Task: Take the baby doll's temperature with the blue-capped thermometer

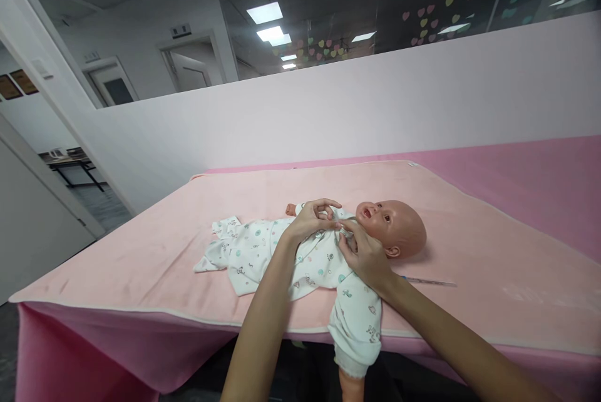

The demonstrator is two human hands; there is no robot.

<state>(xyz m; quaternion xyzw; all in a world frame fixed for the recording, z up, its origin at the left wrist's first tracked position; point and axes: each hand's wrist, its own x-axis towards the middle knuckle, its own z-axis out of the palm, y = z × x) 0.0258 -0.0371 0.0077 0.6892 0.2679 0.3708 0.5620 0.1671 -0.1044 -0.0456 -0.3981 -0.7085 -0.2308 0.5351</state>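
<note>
A baby doll [399, 226] lies on its back with its head to the right, dressed in a white baby shirt [314, 267] with a small green print and matching trousers [256, 245]. My left hand [314, 219] is at the chest, fingers curled and thumb at the shirt front just below the neck. Beside it, my right hand [364, 252] pinches a bit of the shirt's cloth between thumb and fingers. The fingertips of both hands almost meet there, and what lies between them is partly hidden. One sleeved arm of the doll hangs over the table's front edge.
A pink padded mat [141, 264] covers the table, over a darker pink cloth [539, 189]. Right of my right wrist lies a thin stick with a blue end, like a thermometer [429, 281]. A white half wall [328, 108] with glass above stands behind the table.
</note>
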